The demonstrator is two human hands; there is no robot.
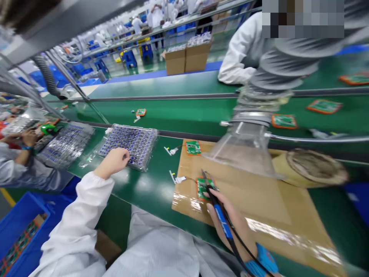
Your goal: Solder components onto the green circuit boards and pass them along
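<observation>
My left hand (pixel 114 161) is over the near edge of a clear plastic tray (pixel 131 144) filled with rows of small blue-marked parts. Its fingers are curled together, and whatever they pinch, if anything, is too small to name. A blue and black soldering iron (pixel 221 220) rests in the grip of my right hand (pixel 235 219), with its tip pointing away from me above a green circuit board (pixel 201 187) in an orange frame. A thin wire links that board to a small white connector piece (pixel 180 179). Farther back lies a second framed board (pixel 193 147) with a similar white piece (pixel 172 151).
Brown sheeting (pixel 248 192) covers the bench under the boards. A clear extraction hood (pixel 245 146) hangs over it, beside a cardboard tape roll (pixel 314 167). More boards (pixel 284 121) lie on the green belt (pixel 187 113). A co-worker's sleeve (pixel 239 50) is across; another person (pixel 20 157) works at left.
</observation>
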